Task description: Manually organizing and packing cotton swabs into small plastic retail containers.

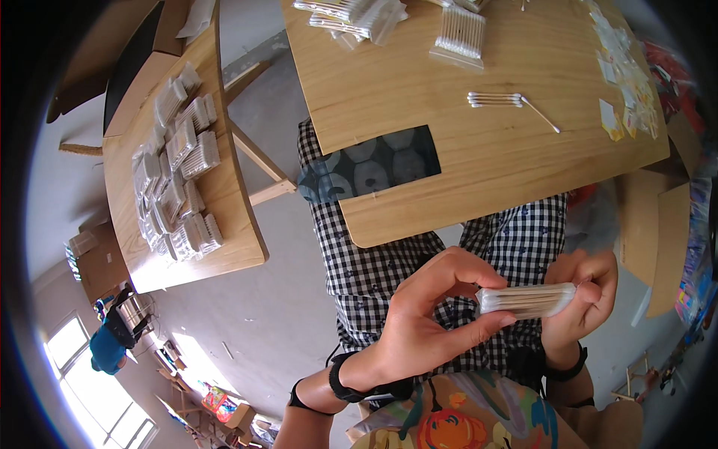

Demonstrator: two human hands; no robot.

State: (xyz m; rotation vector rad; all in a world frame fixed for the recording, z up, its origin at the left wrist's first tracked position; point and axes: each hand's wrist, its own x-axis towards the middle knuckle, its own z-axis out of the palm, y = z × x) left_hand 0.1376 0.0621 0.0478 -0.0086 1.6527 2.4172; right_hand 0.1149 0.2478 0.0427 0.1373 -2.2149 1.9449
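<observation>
Over my lap I hold a see-through bag of cotton swabs (523, 301) level, its white tips at both ends. My left hand (430, 318) pinches its left end between thumb and fingers. At the other end my right hand (591, 292) is closed round the bag, thumb near the corner. On the wooden table (516, 165) in front lie a few loose cotton swabs (495, 99), one of them slanted. Further back is a filled swab bag (460, 34), and several more swab bags (351, 19) are heaped at the far left of the table.
A second wooden table (127, 224) on the left bears a pile of packed swab bags (179, 157). A dark patterned sheet (374, 166) overhangs my table's left edge. Small yellow-and-white packets (628, 82) lie along its right side. Cardboard boxes (658, 232) stand beyond; a person (110, 348) is far left.
</observation>
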